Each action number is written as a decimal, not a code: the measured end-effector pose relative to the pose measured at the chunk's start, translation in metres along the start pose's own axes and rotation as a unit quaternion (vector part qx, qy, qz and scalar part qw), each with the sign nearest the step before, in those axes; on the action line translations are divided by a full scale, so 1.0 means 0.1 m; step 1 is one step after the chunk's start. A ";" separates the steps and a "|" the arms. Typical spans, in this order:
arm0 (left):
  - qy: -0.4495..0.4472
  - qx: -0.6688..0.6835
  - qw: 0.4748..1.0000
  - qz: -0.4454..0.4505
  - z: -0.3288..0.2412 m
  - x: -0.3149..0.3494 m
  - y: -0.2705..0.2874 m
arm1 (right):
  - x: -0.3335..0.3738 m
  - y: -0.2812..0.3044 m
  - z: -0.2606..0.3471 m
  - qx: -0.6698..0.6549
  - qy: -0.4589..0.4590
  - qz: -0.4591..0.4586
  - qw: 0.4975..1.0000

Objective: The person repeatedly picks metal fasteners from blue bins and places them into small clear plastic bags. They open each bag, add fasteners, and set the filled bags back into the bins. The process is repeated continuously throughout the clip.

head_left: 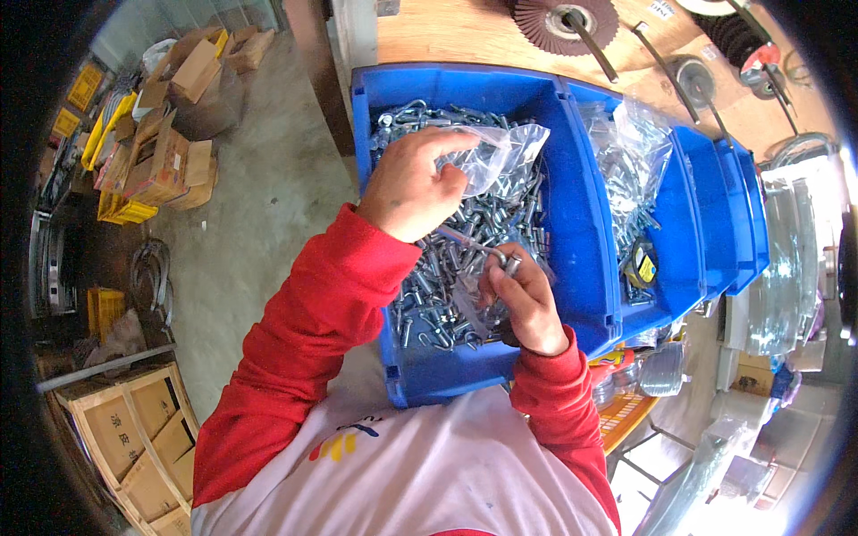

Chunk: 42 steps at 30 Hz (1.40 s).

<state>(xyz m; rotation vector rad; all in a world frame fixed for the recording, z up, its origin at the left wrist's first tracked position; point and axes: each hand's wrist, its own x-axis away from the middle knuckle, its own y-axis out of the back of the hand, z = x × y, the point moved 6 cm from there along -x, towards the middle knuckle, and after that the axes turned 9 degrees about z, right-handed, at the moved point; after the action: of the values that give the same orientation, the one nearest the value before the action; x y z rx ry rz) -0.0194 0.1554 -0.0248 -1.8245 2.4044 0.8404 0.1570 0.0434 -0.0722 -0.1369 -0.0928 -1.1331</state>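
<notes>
A blue bin (572,196) in front of me holds a heap of small silvery bolts (438,277), some of them bent into hooks. My left hand (413,183) is over the bin's left side, its fingers curled on a clear plastic bag (518,152). Lower and to the right, my right hand (527,299) grips a few metal bolts (511,264) between thumb and fingers. A long thin metal piece (460,237) reaches from near my left wrist to those bolts. Below, more clear plastic lies by the right hand's fingers.
More blue bins (702,214) line up to the right; the nearest holds bagged hardware and a black and yellow tape measure (642,263). Behind is a wooden board (456,31) with abrasive discs (567,22) on rods. Cardboard boxes (161,165) and a crate (134,438) stand at left.
</notes>
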 end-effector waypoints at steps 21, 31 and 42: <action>0.021 -0.144 0.932 0.331 -0.81 0.12 -0.59 | 0.39 0.22 1.22 0.373 0.154 -0.131 0.906; 0.028 -0.089 0.932 0.351 -0.68 0.17 -0.75 | 0.56 0.27 1.29 0.328 0.146 -0.137 0.923; 0.015 -0.081 0.925 0.371 -0.74 0.34 -0.90 | 0.22 0.10 1.11 0.604 -0.057 -0.010 0.795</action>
<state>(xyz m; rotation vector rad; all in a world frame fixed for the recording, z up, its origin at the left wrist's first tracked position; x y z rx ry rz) 0.0733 0.0776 -0.0091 -0.9015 3.1579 1.0582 0.1751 0.0452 0.0401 0.9481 -0.9075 -0.9013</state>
